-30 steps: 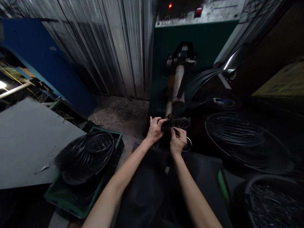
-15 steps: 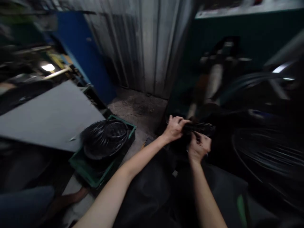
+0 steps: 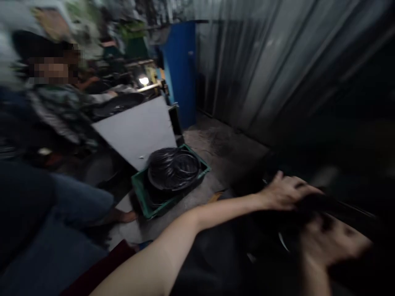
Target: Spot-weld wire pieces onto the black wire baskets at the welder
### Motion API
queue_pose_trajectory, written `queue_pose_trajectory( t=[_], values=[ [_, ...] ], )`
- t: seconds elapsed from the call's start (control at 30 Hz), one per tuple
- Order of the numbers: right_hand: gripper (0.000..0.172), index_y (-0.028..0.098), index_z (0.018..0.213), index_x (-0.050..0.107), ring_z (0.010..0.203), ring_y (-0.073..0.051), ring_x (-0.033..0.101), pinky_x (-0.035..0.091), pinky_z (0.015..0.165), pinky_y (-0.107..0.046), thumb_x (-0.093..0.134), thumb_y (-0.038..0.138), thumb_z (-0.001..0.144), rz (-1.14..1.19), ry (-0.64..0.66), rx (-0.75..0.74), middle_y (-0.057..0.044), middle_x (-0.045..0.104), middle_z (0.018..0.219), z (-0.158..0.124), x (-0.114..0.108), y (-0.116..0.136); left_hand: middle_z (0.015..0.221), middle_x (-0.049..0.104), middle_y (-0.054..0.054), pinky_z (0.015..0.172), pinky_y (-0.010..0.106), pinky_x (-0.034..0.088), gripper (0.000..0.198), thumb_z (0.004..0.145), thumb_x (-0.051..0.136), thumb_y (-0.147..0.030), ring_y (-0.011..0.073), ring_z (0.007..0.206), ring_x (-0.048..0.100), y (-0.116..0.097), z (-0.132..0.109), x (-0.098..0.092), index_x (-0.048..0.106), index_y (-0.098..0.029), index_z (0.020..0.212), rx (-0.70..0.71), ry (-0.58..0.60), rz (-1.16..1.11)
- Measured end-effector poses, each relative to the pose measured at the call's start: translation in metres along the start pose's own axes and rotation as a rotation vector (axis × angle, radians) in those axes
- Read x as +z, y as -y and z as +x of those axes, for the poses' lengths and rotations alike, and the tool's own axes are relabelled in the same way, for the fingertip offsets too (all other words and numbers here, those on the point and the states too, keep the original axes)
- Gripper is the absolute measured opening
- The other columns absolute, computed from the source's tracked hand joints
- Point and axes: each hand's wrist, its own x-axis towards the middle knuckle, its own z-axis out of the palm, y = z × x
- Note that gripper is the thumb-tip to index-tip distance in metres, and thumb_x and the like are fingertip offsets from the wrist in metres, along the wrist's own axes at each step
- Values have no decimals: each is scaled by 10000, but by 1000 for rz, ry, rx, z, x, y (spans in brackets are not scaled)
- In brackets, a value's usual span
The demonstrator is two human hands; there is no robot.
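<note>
In dim light at the lower right, my left hand (image 3: 285, 193) reaches forward with its fingers bent over a dark, blurred object (image 3: 327, 204). My right hand (image 3: 335, 238) is closer to me, its fingers curled at the near side of that object. Motion blur and shadow hide the fingertips, and I cannot make out what the object is. Below the hands lies dark cloth (image 3: 216, 259) over my lap.
To the left, a coil of shiny black strands (image 3: 174, 168) sits in a green crate (image 3: 140, 193) on the floor. Behind it leans a pale board (image 3: 138, 131). A blue panel (image 3: 180, 74) stands against corrugated metal (image 3: 240, 61). Another person (image 3: 58, 102) is at the far left; a jeans-clad leg (image 3: 80, 197) is nearer.
My view has swung left, so the crate and board appear farther right and people come into sight. Both hands now appear farther right and lower, still at the dark object.
</note>
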Motion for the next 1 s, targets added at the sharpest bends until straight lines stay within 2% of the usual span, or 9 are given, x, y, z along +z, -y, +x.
queue_pose_trajectory(
  t=[0.03, 0.17, 0.33, 0.77, 0.87, 1.0],
  values=[
    [462, 213, 901, 669, 1002, -361, 479, 382, 788, -517, 426, 599, 824, -14, -61, 11, -195, 491, 912, 2, -3, 7, 1258, 509, 133, 1033, 489, 365, 484, 862, 461, -242, 241, 1200, 475, 0, 1, 2, 430, -201, 1343, 24, -11, -42],
    [481, 173, 888, 643, 782, -241, 507, 452, 687, -414, 320, 530, 895, 87, -44, 93, -108, 487, 850, 8, -4, 22, 1151, 517, 122, 1076, 585, 282, 466, 794, 554, -183, 263, 1142, 491, 7, 10, 15, 492, -174, 1256, 8, -172, -194],
    [365, 168, 859, 653, 825, -204, 520, 469, 764, -362, 405, 431, 909, 47, -106, 10, -102, 495, 898, 5, -1, 27, 1128, 470, 77, 1113, 584, 218, 443, 789, 588, -192, 227, 1110, 487, 14, 12, 23, 483, -206, 1219, 11, -242, -238],
    [357, 161, 910, 649, 820, -197, 541, 478, 743, -343, 414, 430, 915, 92, -119, 5, -102, 520, 902, 2, -1, 29, 1109, 474, 62, 1112, 577, 233, 485, 754, 622, -156, 216, 1092, 494, 13, 9, 21, 478, -219, 1212, 27, -271, -221],
    [391, 156, 965, 627, 853, -218, 552, 472, 774, -365, 426, 486, 906, 87, -155, 13, -107, 554, 899, -2, -18, 28, 1114, 473, 56, 1104, 566, 255, 528, 728, 603, -108, 217, 1107, 490, 13, 11, 18, 460, -225, 1223, 24, -245, -202],
    [426, 164, 930, 628, 800, -217, 567, 474, 724, -358, 456, 550, 881, 32, -86, 30, -99, 587, 892, -16, -72, 15, 1122, 477, 65, 1091, 548, 287, 579, 681, 596, -74, 226, 1120, 489, 12, 9, 14, 454, -211, 1225, 33, -234, -217]
  ],
)
